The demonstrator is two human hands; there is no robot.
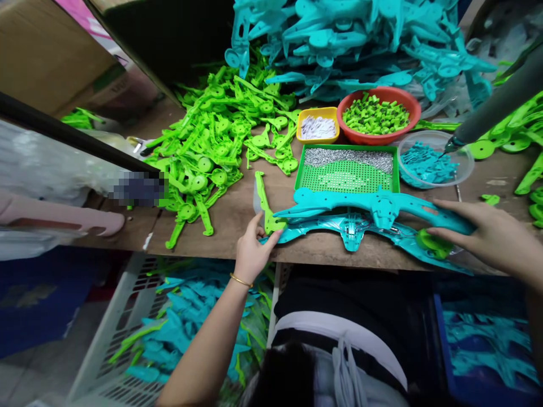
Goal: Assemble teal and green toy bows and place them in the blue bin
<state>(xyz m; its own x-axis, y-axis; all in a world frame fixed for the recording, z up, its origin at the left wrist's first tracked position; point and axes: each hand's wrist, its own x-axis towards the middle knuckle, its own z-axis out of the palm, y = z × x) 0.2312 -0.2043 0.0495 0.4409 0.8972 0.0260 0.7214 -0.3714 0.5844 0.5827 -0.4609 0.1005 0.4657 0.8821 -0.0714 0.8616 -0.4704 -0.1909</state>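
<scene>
Two long turquoise plastic shell halves lie along the front of the bench, the upper half (335, 199) tilted over the lower half (316, 225). My left hand (251, 251) pinches a bright green plastic arm (263, 198) at the shells' left end, thumb pressed near its joint. At the other end my right hand (487, 234) grips the upper shell half, thumb below and fingers above. A round green piece (435, 244) sits between the halves beside my right thumb. Thin wires or metal bits show inside the lower half, too small to make out.
Behind the shells stand a green tray (299, 175) of small metal screws, a yellow tray (298, 134), a red bowl (360, 135) and a clear tub (466, 169) of turquoise pieces. A dark power screwdriver (492, 107) hangs at right. Green arms (212, 135) and turquoise shells (339, 39) are heaped behind.
</scene>
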